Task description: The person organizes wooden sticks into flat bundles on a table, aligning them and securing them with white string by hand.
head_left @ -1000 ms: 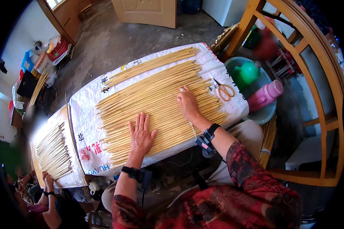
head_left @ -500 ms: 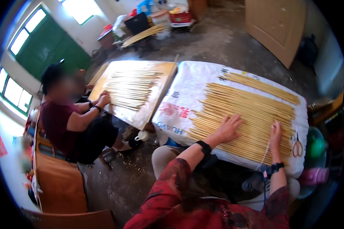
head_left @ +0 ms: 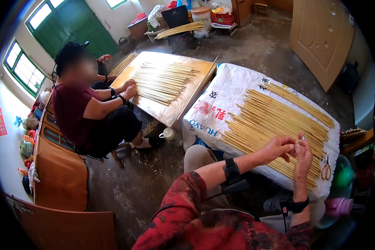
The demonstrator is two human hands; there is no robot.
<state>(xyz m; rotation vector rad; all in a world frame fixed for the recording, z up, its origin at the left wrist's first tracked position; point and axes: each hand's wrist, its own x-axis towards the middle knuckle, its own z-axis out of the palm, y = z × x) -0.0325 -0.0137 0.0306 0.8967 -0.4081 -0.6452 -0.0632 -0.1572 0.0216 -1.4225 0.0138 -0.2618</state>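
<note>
My left hand [head_left: 279, 148] and right hand [head_left: 303, 153] are raised together, fingertips pinched on a small thin thing [head_left: 298, 141] too tiny to make out. Right under both hands lie pale sticks [head_left: 275, 121], spread in rows on a white sack-covered board [head_left: 229, 87]. Orange-handled scissors [head_left: 326, 168] rest beside my right hand. Across the floor another person [head_left: 85, 110] sorts sticks on a wooden board [head_left: 187, 98]

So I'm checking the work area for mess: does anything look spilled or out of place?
Yes: pale scraps lie scattered on the floor beside the other person's foot. The sticks lie in rows on the white sack; scissors rest near its edge.
</note>
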